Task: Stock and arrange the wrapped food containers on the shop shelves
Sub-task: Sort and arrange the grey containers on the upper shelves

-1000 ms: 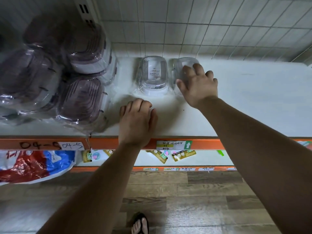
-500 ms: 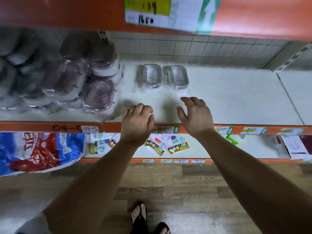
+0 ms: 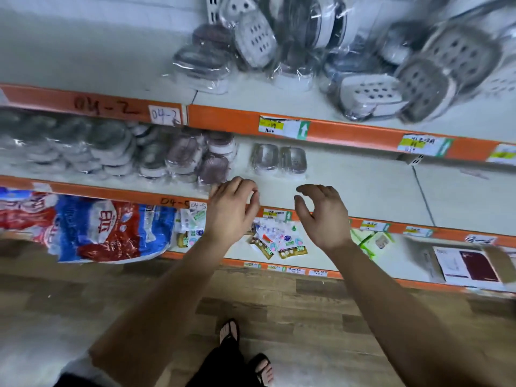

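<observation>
White shelf (image 3: 377, 188) with an orange front edge
Two clear containers (image 3: 278, 162) stand side by side, near a heap of wrapped containers (image 3: 192, 160).

- Middle shelf (image 3: 363, 188): two containers (image 3: 265, 159) sit side by side toward the back.
- Just left of them is a pile (image 3: 192, 160) of wrapped ones, running on leftward along the shelf.
- Top shelf (image 3: 83, 57): another heap (image 3: 349, 51), on its right half.
- Bottom shelf (image 3: 405, 244): bag (image 3: 97, 230) on the left, sachets (image 3: 279, 244) in the middle, box (image 3: 469, 263) on the right.
- My left hand (image 3: 231, 210) and right hand (image 3: 324, 216) are apart, in front of the middle shelf's edge, with the two containers behind them.
</observation>
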`<state>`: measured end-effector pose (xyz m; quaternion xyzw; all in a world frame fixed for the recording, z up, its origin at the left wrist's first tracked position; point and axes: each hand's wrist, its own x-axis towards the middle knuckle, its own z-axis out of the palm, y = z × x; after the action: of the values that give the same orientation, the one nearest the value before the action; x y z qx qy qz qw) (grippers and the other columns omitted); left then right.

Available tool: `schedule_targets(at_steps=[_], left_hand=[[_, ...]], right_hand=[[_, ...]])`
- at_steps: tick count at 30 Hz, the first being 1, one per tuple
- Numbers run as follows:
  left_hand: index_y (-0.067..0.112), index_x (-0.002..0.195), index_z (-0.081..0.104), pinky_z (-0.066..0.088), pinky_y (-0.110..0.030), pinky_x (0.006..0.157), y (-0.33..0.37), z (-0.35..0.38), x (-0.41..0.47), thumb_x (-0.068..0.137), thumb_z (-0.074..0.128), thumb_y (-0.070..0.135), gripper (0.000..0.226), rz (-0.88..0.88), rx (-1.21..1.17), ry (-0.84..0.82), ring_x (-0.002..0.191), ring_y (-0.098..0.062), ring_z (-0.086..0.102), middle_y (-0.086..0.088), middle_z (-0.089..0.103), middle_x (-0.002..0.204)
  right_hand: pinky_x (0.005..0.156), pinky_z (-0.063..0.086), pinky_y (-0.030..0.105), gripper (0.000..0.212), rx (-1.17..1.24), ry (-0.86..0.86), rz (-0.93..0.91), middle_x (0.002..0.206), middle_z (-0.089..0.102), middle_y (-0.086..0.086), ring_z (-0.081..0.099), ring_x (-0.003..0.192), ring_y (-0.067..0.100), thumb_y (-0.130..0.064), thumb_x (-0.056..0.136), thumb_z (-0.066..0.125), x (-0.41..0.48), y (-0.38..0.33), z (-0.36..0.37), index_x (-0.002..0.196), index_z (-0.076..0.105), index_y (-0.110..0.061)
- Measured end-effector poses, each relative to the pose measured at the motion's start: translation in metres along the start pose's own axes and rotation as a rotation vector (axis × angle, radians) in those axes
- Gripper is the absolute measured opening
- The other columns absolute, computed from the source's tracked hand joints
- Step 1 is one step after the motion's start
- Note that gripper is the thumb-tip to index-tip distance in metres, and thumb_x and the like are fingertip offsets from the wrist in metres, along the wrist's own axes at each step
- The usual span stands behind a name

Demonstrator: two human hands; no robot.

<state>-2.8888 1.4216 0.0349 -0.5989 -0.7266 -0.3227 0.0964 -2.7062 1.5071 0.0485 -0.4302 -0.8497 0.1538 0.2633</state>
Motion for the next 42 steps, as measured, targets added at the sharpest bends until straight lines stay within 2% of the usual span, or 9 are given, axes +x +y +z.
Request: schedule_targets(at_steps=[8, 14, 19, 22, 27, 33, 36, 39, 42], left_hand=[[0.011, 0.090, 0.066, 0.036, -0.034, 0.080, -0.023, -0.066, 0.057, 0.091, 0.051, 0.024, 0.020, 0.015, 0.027, 0.190, 0.078, -0.026, 0.059, -0.003, 0.065, 0.088], [0.009, 0.105, 0.066, 0.046, -0.042, 0.088, -0.076, -0.081, 0.128, 0.090, 0.058, 0.019, 0.020, 0.028, 0.029, 0.077, 0.099, -0.030, 0.058, -0.007, 0.064, 0.104], [0.005, 0.119, 0.063, 0.042, -0.047, 0.100, -0.111, -0.076, 0.182, 0.087, 0.062, 0.011, 0.032, -0.009, 0.030, -0.039, 0.118, -0.035, 0.052, -0.014, 0.061, 0.122], [0.005, 0.122, 0.062, 0.037, -0.047, 0.106, -0.125, -0.073, 0.207, 0.083, 0.064, 0.010, 0.040, -0.037, 0.026, -0.135, 0.126, -0.035, 0.048, -0.015, 0.058, 0.128], [0.015, 0.113, 0.069, 0.041, -0.045, 0.098, -0.147, -0.076, 0.230, 0.080, 0.049, 0.048, 0.051, 0.038, 0.071, -0.197, 0.108, -0.031, 0.055, -0.006, 0.062, 0.114], [0.016, 0.082, 0.068, 0.048, -0.042, 0.075, -0.159, -0.071, 0.227, 0.075, 0.057, 0.065, 0.050, 0.115, 0.100, 0.016, 0.081, -0.028, 0.057, 0.000, 0.064, 0.083], [0.015, 0.078, 0.064, 0.048, -0.042, 0.077, -0.159, -0.068, 0.228, 0.074, 0.060, 0.060, 0.045, 0.154, 0.051, 0.024, 0.087, -0.028, 0.056, 0.000, 0.062, 0.084], [0.012, 0.094, 0.070, 0.045, -0.045, 0.091, -0.156, -0.069, 0.229, 0.075, 0.054, 0.048, 0.043, 0.169, -0.040, -0.050, 0.105, -0.032, 0.057, -0.002, 0.066, 0.100], [0.013, 0.104, 0.070, 0.043, -0.046, 0.097, -0.154, -0.073, 0.229, 0.068, 0.044, 0.041, 0.053, 0.113, -0.116, -0.128, 0.112, -0.031, 0.056, -0.001, 0.065, 0.112]], right_hand=[[0.082, 0.047, 0.033, 0.026, 0.153, 0.164, -0.153, 0.106, 0.070, 0.004, 0.060, 0.104, 0.028, -0.020, 0.092, 0.054, 0.052, -0.053, -0.030, 0.110, 0.070, -0.010], [0.082, 0.047, 0.034, 0.021, 0.179, 0.220, -0.234, 0.098, 0.068, 0.005, 0.058, 0.095, 0.027, -0.013, 0.090, 0.055, 0.120, -0.079, -0.022, 0.104, 0.070, -0.008], [0.086, 0.039, 0.022, 0.021, 0.111, 0.279, -0.199, 0.102, 0.068, 0.006, 0.058, 0.098, 0.029, -0.012, 0.089, 0.056, 0.162, -0.083, -0.011, 0.104, 0.070, -0.007], [0.085, 0.042, 0.027, 0.020, 0.073, 0.300, -0.170, 0.102, 0.067, 0.007, 0.058, 0.098, 0.030, -0.012, 0.089, 0.057, 0.183, -0.084, -0.009, 0.103, 0.070, -0.008], [0.088, 0.045, 0.042, 0.016, 0.005, 0.299, -0.114, 0.102, 0.067, 0.009, 0.057, 0.098, 0.034, -0.012, 0.091, 0.060, 0.228, -0.082, -0.009, 0.102, 0.071, -0.008], [0.094, 0.040, 0.043, 0.014, -0.117, 0.346, -0.043, 0.105, 0.066, 0.013, 0.054, 0.102, 0.038, -0.010, 0.087, 0.068, 0.241, -0.071, 0.004, 0.100, 0.072, -0.006], [0.095, 0.041, 0.048, 0.020, -0.160, 0.359, 0.001, 0.112, 0.064, 0.012, 0.051, 0.110, 0.040, -0.017, 0.086, 0.069, 0.243, -0.068, 0.008, 0.104, 0.071, -0.009], [0.102, 0.035, 0.051, 0.034, -0.220, 0.242, 0.108, 0.128, 0.061, 0.005, 0.040, 0.130, 0.038, -0.029, 0.089, 0.064, 0.246, -0.067, 0.011, 0.119, 0.066, -0.015], [0.102, 0.034, 0.049, 0.033, -0.219, 0.185, 0.142, 0.130, 0.060, 0.000, 0.040, 0.131, 0.035, -0.034, 0.088, 0.063, 0.248, -0.065, 0.013, 0.117, 0.067, -0.019]])
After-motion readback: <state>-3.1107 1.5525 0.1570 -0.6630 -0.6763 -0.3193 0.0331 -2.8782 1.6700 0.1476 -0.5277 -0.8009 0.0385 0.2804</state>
